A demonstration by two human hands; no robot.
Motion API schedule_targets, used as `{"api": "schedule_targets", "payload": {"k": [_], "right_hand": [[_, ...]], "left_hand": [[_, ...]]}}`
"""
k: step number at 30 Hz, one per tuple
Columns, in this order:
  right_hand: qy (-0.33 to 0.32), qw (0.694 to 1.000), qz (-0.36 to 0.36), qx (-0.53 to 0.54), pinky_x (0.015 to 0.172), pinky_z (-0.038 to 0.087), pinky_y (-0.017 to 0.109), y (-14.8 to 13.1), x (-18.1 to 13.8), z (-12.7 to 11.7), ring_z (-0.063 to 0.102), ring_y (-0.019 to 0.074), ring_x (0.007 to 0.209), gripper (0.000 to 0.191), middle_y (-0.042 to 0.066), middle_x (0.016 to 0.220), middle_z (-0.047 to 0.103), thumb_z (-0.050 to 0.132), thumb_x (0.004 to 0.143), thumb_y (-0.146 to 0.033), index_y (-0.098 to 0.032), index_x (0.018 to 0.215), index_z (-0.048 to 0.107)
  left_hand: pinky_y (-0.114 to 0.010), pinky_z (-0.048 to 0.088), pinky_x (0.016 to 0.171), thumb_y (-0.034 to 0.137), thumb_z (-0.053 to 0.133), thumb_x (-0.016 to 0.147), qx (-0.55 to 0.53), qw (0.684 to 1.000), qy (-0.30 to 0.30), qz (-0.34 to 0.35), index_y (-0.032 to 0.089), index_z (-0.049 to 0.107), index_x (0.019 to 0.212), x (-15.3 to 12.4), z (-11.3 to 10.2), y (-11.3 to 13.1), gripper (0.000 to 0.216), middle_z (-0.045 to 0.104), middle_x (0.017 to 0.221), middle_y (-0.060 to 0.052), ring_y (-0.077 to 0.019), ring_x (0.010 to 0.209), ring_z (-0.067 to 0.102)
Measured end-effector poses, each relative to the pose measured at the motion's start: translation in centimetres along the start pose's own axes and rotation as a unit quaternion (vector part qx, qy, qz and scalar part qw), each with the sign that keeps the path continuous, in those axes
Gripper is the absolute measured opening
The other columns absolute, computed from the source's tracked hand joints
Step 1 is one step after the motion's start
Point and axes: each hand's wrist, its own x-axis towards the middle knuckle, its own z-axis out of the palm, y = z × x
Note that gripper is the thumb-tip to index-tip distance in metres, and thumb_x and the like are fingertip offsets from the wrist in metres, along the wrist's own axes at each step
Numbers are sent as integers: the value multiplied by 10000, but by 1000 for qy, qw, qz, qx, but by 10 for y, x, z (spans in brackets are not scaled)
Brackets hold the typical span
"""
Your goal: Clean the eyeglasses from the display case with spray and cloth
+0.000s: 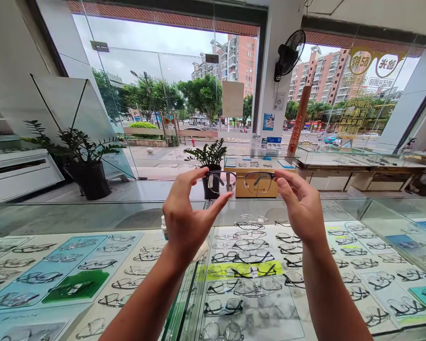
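A pair of eyeglasses [258,183] with dark upper rims and clear lenses is held up in front of me, above a glass display counter. My left hand [188,215] grips its left side, the index finger at the upper outer corner and the thumb stretched toward the lower rim. At the opposite end, my right hand [303,206] pinches the frame's right corner between thumb and fingers. The temples are hard to make out behind the lenses. Beneath both hands, rows of spectacle frames [251,244] lie inside the glass counter [184,303].
A small white bottle [164,227] is partly hidden behind my left wrist. Beyond the counter are a potted plant [92,175], another plant [211,158] and a wooden display cabinet [230,163]. A black fan [289,54] hangs on the pillar beside the glass front.
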Motion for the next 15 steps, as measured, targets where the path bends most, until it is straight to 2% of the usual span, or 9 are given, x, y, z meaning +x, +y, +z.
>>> {"api": "schedule_targets", "payload": {"k": [4, 9, 15], "right_hand": [[9, 1000, 14, 20, 908, 593, 448, 4, 1, 1, 737, 287, 1116, 418, 114, 1257, 792, 681, 991, -588, -239, 1184, 807], [21, 998, 35, 37, 914, 586, 450, 5, 2, 0, 744, 276, 1035, 431, 105, 1184, 814, 702, 972, -606, -235, 1152, 827], [11, 999, 37, 34, 928, 559, 438, -1, 1, -1, 736, 276, 1045, 427, 87, 1133, 825, 705, 970, -612, -240, 1130, 843]], "left_hand": [[-433, 627, 960, 438, 922, 819, -18, 998, 34, 54, 208, 668, 1306, -1, 5, -3, 596, 762, 1223, -107, -281, 1098, 741], [-434, 628, 952, 408, 933, 811, -27, 997, 44, 64, 213, 681, 1303, 0, 5, 0, 586, 767, 1231, -104, -278, 1085, 743], [-457, 622, 1005, 396, 933, 813, -45, 997, 37, 60, 224, 687, 1319, -1, 5, 1, 588, 765, 1258, -102, -292, 1135, 737]]}}
